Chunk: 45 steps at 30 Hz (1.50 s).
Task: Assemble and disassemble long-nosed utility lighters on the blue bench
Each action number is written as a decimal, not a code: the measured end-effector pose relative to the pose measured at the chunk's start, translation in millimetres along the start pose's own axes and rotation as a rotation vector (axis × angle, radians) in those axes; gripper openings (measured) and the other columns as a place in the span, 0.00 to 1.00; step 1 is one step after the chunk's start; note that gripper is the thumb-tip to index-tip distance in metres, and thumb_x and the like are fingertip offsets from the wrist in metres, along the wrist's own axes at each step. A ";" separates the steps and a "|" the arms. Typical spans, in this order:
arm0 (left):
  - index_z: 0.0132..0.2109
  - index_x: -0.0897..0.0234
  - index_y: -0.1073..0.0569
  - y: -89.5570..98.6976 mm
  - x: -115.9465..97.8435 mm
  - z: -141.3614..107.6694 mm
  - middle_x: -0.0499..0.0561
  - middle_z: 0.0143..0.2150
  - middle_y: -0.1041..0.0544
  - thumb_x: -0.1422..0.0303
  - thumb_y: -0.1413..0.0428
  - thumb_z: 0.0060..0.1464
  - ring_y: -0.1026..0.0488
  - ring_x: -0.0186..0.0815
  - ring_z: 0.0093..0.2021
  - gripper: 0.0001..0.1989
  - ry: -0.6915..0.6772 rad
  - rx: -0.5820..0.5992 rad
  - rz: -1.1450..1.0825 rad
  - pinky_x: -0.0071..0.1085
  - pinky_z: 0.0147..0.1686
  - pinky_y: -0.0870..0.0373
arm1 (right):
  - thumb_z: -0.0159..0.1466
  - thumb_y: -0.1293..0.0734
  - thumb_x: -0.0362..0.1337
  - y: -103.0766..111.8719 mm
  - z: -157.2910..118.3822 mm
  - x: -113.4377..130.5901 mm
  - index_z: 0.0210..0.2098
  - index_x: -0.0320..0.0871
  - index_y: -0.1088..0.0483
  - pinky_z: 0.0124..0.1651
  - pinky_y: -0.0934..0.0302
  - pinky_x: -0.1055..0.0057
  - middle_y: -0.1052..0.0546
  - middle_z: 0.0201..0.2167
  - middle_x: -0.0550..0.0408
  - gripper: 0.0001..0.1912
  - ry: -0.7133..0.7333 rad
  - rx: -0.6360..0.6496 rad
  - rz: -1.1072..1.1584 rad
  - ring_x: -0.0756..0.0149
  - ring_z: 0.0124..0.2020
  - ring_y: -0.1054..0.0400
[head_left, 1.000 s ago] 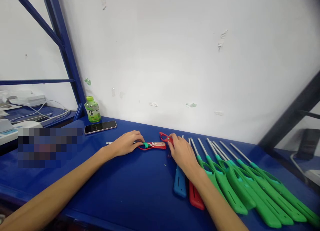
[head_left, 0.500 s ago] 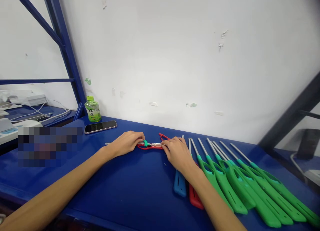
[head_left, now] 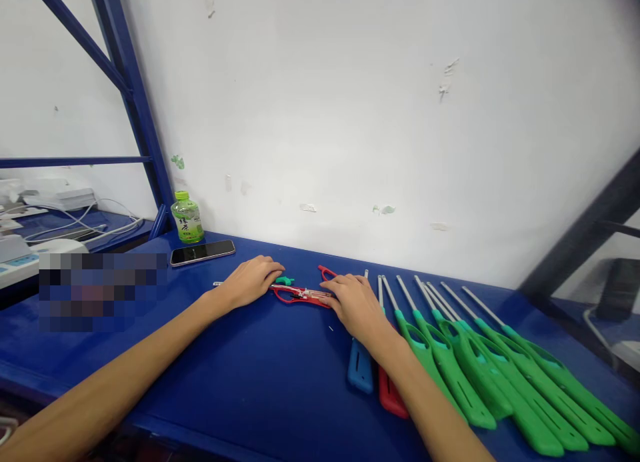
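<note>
An opened red stick lighter [head_left: 306, 295] lies across the blue table, its inner parts exposed and its metal tube [head_left: 217, 285] pointing left beneath my left hand [head_left: 251, 281]. The left fingers are closed at a small green plastic part [head_left: 285, 281], just above the lighter's red frame; their exact grip is partly hidden. My right hand [head_left: 353, 302] closes its thumb and fingers on the lighter's right end, covering it. Another red piece with a loop [head_left: 327, 273] shows behind the right fingers.
Right of my hands lie several green stick lighters [head_left: 480, 375], a blue one [head_left: 360, 369] and a red one [head_left: 391, 395]. A phone [head_left: 203, 253] and a green bottle [head_left: 187, 219] stand at the back left, near the blue metal frame [head_left: 143, 115]. The white wall closes the back.
The green part has shifted up and left, away from the lighter's inner parts, along with my left fingers. The red frame has tilted so more of it shows. My right hand has barely moved.
</note>
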State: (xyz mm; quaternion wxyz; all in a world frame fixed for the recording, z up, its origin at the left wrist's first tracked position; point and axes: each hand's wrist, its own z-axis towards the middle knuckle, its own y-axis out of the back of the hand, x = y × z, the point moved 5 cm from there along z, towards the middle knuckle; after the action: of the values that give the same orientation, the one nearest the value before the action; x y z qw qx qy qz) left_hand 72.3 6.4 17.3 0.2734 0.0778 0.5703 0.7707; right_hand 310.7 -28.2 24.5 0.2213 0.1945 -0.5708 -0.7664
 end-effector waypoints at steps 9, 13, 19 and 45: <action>0.55 0.64 0.22 -8.4 -42.9 -2.9 0.55 0.55 0.20 0.62 0.39 0.71 0.20 0.43 0.52 0.12 -0.139 0.025 -0.106 0.47 0.53 0.21 | 0.75 0.29 0.43 -0.6 4.3 3.4 0.58 0.43 0.25 0.55 0.25 0.52 0.21 0.57 0.47 0.16 -0.002 0.064 -0.054 0.56 0.52 0.23; 0.55 0.64 0.22 -11.2 -45.1 -3.4 0.55 0.54 0.20 0.62 0.40 0.71 0.20 0.42 0.51 0.12 -0.152 0.036 -0.128 0.46 0.52 0.20 | 0.75 0.30 0.43 4.7 3.6 3.6 0.58 0.43 0.25 0.55 0.25 0.52 0.21 0.57 0.47 0.16 -0.008 0.046 -0.077 0.56 0.52 0.23; 0.56 0.63 0.22 -16.4 -36.8 -0.1 0.55 0.55 0.20 0.61 0.40 0.72 0.20 0.42 0.50 0.13 -0.126 0.015 -0.159 0.45 0.52 0.20 | 0.75 0.30 0.43 9.2 3.9 2.5 0.57 0.43 0.25 0.56 0.26 0.52 0.21 0.56 0.47 0.15 0.003 0.010 -0.111 0.56 0.52 0.23; 0.58 0.63 0.23 -27.7 -41.9 0.9 0.56 0.56 0.21 0.61 0.40 0.72 0.20 0.42 0.50 0.14 -0.071 0.060 -0.152 0.45 0.51 0.19 | 0.75 0.30 0.35 24.2 0.6 -0.3 0.50 0.44 0.21 0.60 0.34 0.51 0.16 0.43 0.54 0.07 0.030 -0.144 -0.097 0.57 0.48 0.22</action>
State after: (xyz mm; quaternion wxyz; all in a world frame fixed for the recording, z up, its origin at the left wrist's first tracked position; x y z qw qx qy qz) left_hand 117.1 -8.6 0.1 0.3486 0.0698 0.5874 0.7271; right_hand 313.4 -33.6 48.0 0.2058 0.2173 -0.5005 -0.8123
